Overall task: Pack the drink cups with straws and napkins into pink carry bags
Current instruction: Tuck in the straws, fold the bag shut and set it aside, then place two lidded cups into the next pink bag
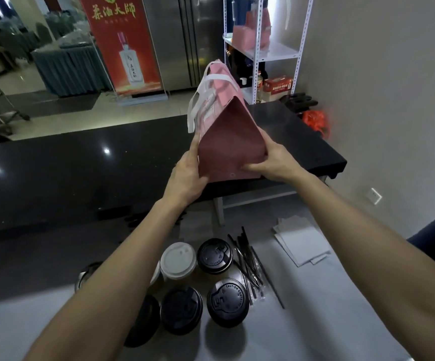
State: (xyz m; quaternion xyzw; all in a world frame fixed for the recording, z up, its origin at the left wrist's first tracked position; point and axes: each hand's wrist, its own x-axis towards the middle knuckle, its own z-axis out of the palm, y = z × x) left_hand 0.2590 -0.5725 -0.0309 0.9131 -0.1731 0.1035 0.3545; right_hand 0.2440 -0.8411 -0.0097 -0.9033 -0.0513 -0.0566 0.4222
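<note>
Both hands, left hand [189, 175] and right hand [271, 162], grip the pink carry bag's [230, 142] base corners, holding it raised beyond the lidded cups [215, 256], its long axis pointing away, handles far.

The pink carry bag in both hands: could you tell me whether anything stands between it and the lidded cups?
Nothing visible does. Both hands hold the pink carry bag above open grey table, with the lidded cups nearer.
</note>
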